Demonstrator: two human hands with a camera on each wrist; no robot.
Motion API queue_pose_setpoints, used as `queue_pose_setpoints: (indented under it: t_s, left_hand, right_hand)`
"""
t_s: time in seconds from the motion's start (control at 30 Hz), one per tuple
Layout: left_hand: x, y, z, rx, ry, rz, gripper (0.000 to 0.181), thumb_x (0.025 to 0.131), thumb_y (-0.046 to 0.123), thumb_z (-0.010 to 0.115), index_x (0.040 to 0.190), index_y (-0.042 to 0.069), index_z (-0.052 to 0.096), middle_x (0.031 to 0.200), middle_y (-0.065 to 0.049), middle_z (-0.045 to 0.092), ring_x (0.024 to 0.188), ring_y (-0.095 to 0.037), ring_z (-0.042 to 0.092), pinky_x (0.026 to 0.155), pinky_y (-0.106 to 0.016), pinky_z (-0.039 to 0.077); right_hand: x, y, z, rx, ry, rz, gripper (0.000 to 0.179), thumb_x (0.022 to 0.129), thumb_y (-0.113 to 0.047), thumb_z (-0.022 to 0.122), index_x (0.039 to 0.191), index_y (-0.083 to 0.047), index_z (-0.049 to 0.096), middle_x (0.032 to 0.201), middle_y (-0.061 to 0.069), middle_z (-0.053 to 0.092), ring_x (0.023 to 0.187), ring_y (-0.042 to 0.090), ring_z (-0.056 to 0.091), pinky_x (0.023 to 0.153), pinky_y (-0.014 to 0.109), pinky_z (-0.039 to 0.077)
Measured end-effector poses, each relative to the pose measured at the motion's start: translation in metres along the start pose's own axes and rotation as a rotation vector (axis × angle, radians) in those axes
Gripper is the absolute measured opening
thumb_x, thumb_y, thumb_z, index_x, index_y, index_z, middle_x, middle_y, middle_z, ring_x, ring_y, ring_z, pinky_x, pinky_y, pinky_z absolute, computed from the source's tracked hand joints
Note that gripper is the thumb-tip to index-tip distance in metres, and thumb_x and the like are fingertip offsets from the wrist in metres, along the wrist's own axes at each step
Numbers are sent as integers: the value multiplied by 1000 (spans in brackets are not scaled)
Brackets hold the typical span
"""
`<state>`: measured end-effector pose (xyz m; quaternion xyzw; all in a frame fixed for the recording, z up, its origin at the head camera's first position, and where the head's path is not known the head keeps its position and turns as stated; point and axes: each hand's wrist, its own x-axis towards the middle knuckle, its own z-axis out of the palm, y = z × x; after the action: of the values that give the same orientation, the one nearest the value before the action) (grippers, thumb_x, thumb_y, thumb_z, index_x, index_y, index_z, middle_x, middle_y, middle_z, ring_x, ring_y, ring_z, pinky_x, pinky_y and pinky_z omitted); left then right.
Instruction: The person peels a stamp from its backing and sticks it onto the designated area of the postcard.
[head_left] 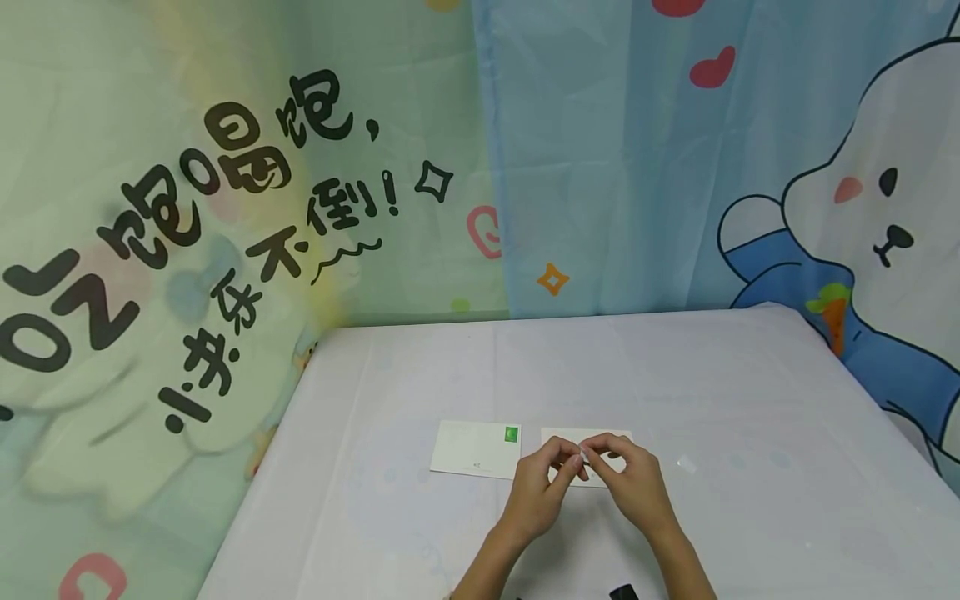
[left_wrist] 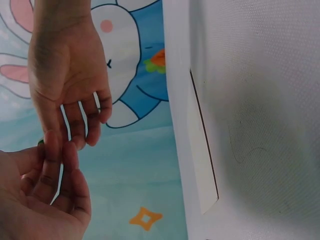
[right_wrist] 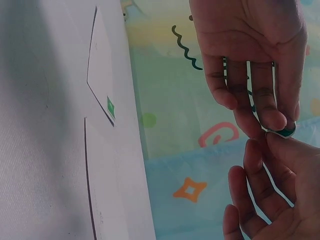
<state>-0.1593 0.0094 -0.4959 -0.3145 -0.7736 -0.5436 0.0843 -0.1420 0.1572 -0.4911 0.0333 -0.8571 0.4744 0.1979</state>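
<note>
In the head view, my left hand (head_left: 538,492) and right hand (head_left: 633,483) meet fingertip to fingertip above the right-hand white card. Between them both pinch a small green stamp (right_wrist: 286,132); the fingers hide most of it, and only a pale sliver shows from above. The right card (head_left: 553,434) is partly covered by the hands. To its left lies another white card (head_left: 468,450) with a green stamp (head_left: 512,434) at its top right corner. The left wrist view shows the stamp's green edge (left_wrist: 41,142) at the fingertips.
A white-covered table (head_left: 375,533) holds both cards. A small clear scrap (head_left: 686,464) lies right of the hands. Some black object (head_left: 624,592) shows at the bottom edge. A printed cloth (head_left: 405,250) hangs behind the table.
</note>
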Motion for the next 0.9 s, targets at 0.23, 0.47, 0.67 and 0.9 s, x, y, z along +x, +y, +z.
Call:
queue_pose_setpoints:
  t_s: [0.23, 0.47, 0.67, 0.9]
  left_hand:
    - [0, 1, -1, 2, -8, 7, 16, 98, 22, 45, 97, 11, 56, 75, 6, 65, 69, -4, 56, 58, -21, 45]
    - [1, 0, -1, 7, -8, 22, 15, 98, 21, 44, 97, 11, 55, 75, 6, 64, 68, -2, 54, 56, -20, 43]
    - [1, 0, -1, 7, -4, 27, 14, 98, 20, 45, 97, 11, 55, 74, 5, 64, 67, 1, 52, 55, -21, 43]
    - [0, 0, -1, 1, -10, 2, 14, 98, 22, 44, 97, 12, 55, 75, 6, 65, 68, -2, 54, 56, -18, 41]
  right_hand:
    - [1, 1, 0, -2, -4, -10, 4, 85, -17, 67, 85, -13, 69, 79, -11, 65, 79, 7, 56, 73, 36, 43]
    - [2, 1, 0, 0, -7, -14, 2, 84, -15, 69, 85, -15, 69, 78, -12, 65, 79, 7, 56, 73, 38, 43]
    - [1, 1, 0, 0, -7, -8, 4, 82, -12, 70, 84, -16, 69, 78, -12, 65, 80, 8, 57, 73, 36, 43]
    - [2, 1, 0, 1, -9, -20, 5, 82, -12, 70, 84, -15, 69, 78, -12, 65, 81, 10, 58, 73, 39, 43]
